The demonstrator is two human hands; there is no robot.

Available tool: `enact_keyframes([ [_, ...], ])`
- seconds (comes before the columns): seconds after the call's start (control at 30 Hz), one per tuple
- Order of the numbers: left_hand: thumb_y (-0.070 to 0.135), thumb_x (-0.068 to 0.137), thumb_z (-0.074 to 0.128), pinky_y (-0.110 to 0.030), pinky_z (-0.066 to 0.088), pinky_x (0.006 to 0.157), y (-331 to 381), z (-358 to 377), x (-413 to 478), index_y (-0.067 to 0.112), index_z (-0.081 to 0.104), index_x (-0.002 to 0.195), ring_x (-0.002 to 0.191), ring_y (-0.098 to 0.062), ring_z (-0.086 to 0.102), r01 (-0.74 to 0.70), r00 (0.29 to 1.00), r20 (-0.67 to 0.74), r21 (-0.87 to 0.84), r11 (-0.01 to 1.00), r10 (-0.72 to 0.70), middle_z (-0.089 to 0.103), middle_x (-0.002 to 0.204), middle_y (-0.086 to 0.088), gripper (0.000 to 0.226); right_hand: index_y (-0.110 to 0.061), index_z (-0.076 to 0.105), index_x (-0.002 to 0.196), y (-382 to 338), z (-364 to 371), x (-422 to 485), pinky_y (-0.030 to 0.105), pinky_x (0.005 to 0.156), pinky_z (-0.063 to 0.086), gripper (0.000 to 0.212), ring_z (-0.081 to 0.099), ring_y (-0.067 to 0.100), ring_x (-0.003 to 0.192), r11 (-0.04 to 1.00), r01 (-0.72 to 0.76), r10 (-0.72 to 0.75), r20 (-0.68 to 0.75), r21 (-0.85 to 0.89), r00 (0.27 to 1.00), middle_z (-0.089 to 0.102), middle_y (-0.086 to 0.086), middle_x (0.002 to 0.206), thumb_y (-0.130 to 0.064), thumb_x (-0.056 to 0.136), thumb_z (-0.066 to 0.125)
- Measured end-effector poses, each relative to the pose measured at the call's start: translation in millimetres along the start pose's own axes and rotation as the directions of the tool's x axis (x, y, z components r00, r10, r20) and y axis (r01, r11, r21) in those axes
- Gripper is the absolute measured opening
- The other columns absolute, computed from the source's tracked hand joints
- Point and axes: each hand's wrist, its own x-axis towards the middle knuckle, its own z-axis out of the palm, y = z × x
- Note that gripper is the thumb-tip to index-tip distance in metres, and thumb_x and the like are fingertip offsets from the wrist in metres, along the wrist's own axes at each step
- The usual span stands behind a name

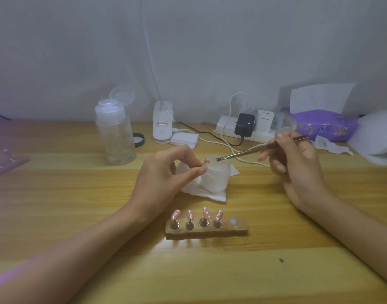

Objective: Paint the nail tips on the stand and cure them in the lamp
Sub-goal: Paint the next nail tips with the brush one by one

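Pink tip (207,160), L hand (164,174) pinch, R hand (297,170) brush (254,150), prob. apart

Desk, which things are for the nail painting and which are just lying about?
In use: brush, jar, held tip, stand, four tips on it.
Lying about: bottle, tissue pack, power strip, cotton pads.

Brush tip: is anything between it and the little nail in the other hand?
Nothing visible is. The brush in the right hand has its tip over the frosted jar, just beside the nail tip that the left hand pinches; only a small gap lies between them.
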Motion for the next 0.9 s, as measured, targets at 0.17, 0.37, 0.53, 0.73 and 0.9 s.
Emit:
enact_keyframes([
  [0.17,0.034,0.083,0.078,-0.035,0.042,0.061,0.1,0.6,-0.1,0.029,0.066,0.074,0.059,-0.007,0.04,-0.007,1.0,-0.005,0.011,1.0,0.007,0.067,0.08,0.021,0.016,-0.011,0.05,0.08,-6.8,-14.8,9.0,0.019,0.039,0.029,0.023,0.041,0.009,0.036,0.998,-0.013,0.012,-0.015,-0.059,1.0,0.067,0.006,0.058,-0.016,0.103,0.046],
  [0.37,0.034,0.083,0.078,-0.03,0.041,0.06,0.9,0.3,0.1,0.029,0.066,0.073,0.06,-0.007,0.041,-0.011,1.0,-0.006,0.014,1.0,0.011,0.068,0.081,0.021,0.016,-0.012,0.056,0.079,-13.8,-26.0,13.3,0.02,0.046,0.044,0.025,0.057,0.015,0.049,0.998,0.032,-0.034,0.049,0.047,0.998,0.067,0.007,0.063,-0.014,0.102,0.045],
  [0.53,0.037,0.082,0.076,-0.028,0.041,0.061,0.4,0.1,0.6,0.03,0.066,0.074,0.061,-0.007,0.042,-0.013,1.0,-0.002,0.017,1.0,0.013,0.067,0.081,0.022,0.014,-0.024,0.059,0.082,-18.2,-18.1,7.4,0.026,0.054,0.051,0.009,0.063,0.024,0.059,0.978,0.21,-0.202,0.242,-0.009,0.949,0.068,0.008,0.076,-0.019,0.084,0.052],
  [0.73,0.035,0.083,0.078,-0.034,0.043,0.062,-0.2,0.1,-0.1,0.031,0.066,0.074,0.062,-0.007,0.042,-0.005,1.0,-0.003,0.024,1.0,0.006,0.068,0.082,0.022,0.015,-0.022,0.05,0.08,-13.4,-25.3,7.3,0.024,0.045,0.045,0.018,0.057,0.024,0.052,0.976,0.216,-0.208,0.175,-0.029,0.962,0.064,0.007,0.069,-0.005,0.081,0.043],
  [0.9,0.03,0.083,0.078,-0.024,0.04,0.062,-1.7,0.7,1.0,0.03,0.068,0.074,0.06,-0.005,0.042,0.006,1.0,0.003,-0.012,1.0,-0.006,0.069,0.083,0.02,0.014,-0.019,0.043,0.082,-21.7,-26.4,14.7,0.019,0.042,0.038,0.017,0.057,0.017,0.051,0.98,0.18,-0.19,0.115,0.09,0.975,0.066,0.001,0.064,-0.005,0.089,0.034],
])
